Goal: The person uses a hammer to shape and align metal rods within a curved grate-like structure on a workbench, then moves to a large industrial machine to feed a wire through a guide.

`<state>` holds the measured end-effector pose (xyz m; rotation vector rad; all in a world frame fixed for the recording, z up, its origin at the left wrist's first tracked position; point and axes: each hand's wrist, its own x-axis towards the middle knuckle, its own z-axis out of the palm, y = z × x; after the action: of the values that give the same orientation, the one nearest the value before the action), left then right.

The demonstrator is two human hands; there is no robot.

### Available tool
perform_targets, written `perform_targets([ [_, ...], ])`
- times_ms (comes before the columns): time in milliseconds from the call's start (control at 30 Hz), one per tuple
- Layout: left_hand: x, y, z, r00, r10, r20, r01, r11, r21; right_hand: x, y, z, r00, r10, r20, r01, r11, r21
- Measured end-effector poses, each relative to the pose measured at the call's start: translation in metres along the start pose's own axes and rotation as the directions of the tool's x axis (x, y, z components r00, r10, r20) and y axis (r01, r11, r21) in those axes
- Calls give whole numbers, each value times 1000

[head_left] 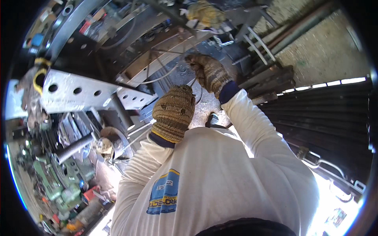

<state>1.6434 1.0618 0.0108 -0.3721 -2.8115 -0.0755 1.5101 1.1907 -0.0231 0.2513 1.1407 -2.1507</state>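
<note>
Both my hands wear worn brown knitted work gloves with dark blue cuffs. In front of my chest my left hand [173, 112] is closed in a fist, its back toward me. My right hand [208, 72] is farther out and to the right, its fingers also curled closed. Between the two runs a thin dark curved strand [201, 94], a cable or thin rod; I cannot tell which. Its ends are hidden by the gloves. Just beyond my hands stands a rusty steel beam [143, 65], with thin bent rods beside it.
To the left, a pale steel bar with round holes [71, 90] juts toward me, a metal tube [73, 148] below it. Green machinery [49, 177] and clutter fill the lower left. Yellowish gloves [204, 13] lie at the far side. A dark corrugated panel [323, 112] stands at right.
</note>
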Motion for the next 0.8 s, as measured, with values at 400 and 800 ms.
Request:
perform_targets([
  [400, -47, -46, -40, 887, -436, -156, 303, 801, -516, -60, 32, 82, 898, -344, 275, 404, 891, -207],
  [800, -33, -73, -42, 720, -632, -287, 91, 496, -864, -46, 106, 52, 663, -96, 742, 748, 99, -656],
])
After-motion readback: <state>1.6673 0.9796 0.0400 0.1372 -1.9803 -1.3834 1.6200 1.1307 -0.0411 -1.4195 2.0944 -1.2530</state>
